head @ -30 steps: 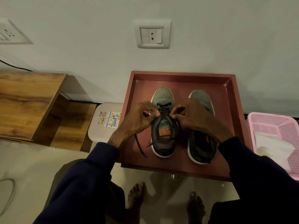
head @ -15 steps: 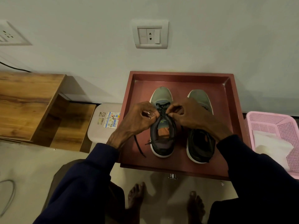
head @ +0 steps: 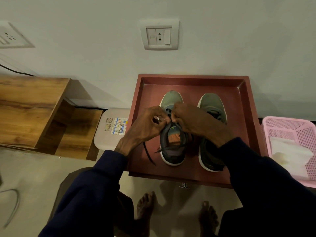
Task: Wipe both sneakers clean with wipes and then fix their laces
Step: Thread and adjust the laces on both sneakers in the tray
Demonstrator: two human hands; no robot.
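Note:
Two grey sneakers with white soles stand side by side, toes to the wall, in a dark red tray [head: 246, 106]. Over the left sneaker [head: 172, 151], my left hand [head: 145, 125] and my right hand [head: 193, 120] meet fingertip to fingertip, each pinching its dark lace [head: 148, 154] above the tongue. One loose lace end trails down the shoe's left side onto the tray floor. My right forearm covers part of the right sneaker [head: 212, 103].
A pink perforated basket [head: 289, 124] holding white wipes sits right of the tray. A pale stool top [head: 111, 132] with a sticker stands left of it, next to wooden shelving [head: 34, 108]. My bare feet are on the floor below the tray's front edge.
Both hands have drawn closer together over the left sneaker's laces, the right hand shifting left until the fingertips meet. The sneakers have stayed in place.

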